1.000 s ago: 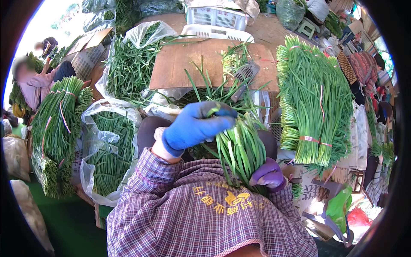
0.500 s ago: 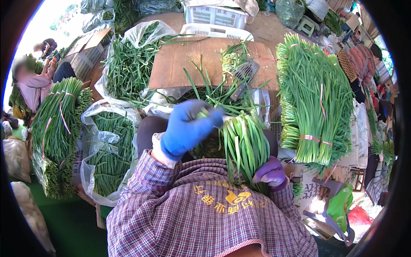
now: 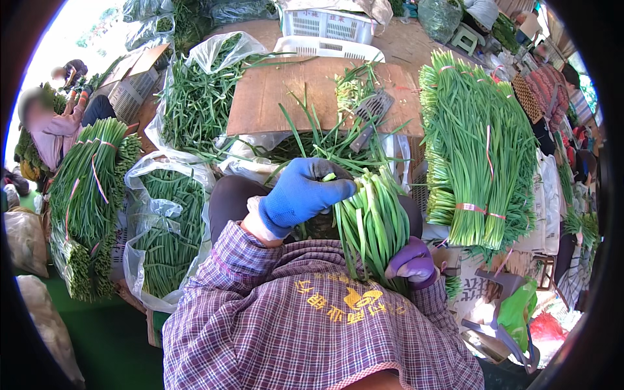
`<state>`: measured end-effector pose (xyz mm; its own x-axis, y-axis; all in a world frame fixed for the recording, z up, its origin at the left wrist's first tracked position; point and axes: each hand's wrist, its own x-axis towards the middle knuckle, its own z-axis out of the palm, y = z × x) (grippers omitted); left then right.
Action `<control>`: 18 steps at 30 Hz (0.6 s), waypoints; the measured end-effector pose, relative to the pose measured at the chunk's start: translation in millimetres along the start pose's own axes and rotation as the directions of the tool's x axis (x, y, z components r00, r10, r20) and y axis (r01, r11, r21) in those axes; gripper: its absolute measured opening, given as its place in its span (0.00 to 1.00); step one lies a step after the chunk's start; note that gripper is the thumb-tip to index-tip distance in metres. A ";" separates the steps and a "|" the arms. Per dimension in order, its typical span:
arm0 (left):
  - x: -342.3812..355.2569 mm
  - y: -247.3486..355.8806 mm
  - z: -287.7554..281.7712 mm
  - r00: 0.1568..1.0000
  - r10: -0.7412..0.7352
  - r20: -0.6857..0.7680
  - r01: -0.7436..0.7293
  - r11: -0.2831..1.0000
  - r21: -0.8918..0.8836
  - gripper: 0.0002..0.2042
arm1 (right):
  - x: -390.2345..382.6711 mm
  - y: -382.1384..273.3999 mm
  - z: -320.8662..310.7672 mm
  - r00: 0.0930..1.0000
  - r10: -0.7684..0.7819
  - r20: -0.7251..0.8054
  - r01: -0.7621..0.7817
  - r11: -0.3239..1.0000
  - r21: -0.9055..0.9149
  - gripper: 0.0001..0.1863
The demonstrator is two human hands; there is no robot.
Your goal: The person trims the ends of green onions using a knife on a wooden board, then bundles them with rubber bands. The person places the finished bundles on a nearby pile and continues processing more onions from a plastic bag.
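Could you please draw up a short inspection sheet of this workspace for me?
Surface: brown wooden board, with a slotted metal tool at its near edge.
Job's things: green bunch of long, leafy stalks, above the lap.
Clutter: pale trimmings on the board; green plastic bag at lower right.
Grippers: blue-gloved left hand curled on a green bit by the bunch's upper end; purple-gloved right hand grips its lower end.
Cables: nothing seen.
Surroundings: tied greens at right, bagged greens at left, white crate beyond.
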<state>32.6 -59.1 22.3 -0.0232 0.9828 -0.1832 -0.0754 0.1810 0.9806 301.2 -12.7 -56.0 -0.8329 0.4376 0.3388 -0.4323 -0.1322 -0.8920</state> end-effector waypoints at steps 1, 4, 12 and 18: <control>2.5 -10.1 3.4 0.995 0.098 -0.029 -0.099 0.995 -0.028 0.09 | -1.8 1.3 -2.0 1.000 0.009 -0.008 -0.009 1.000 0.008 0.11; 9.4 -26.9 6.3 0.872 0.479 -0.099 -0.455 0.869 0.196 0.08 | -2.6 1.8 -3.0 0.998 0.055 -0.023 -0.054 0.998 0.040 0.11; 19.5 -4.0 -9.1 0.833 0.372 -0.408 -0.425 0.904 -0.042 0.07 | -4.2 5.6 -4.7 0.999 0.042 -0.033 -0.038 0.993 0.115 0.11; 67.6 41.6 -80.5 0.634 0.325 -0.701 -0.501 0.864 -0.052 0.05 | -6.6 2.3 0.7 0.990 0.054 -0.130 -0.038 0.992 0.117 0.12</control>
<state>-52.3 11.9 45.1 -0.7384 0.6565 0.1539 -0.1052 -0.3377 0.9354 305.5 -16.5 -60.1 -0.8030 0.5417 0.2486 -0.4375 -0.2524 -0.8631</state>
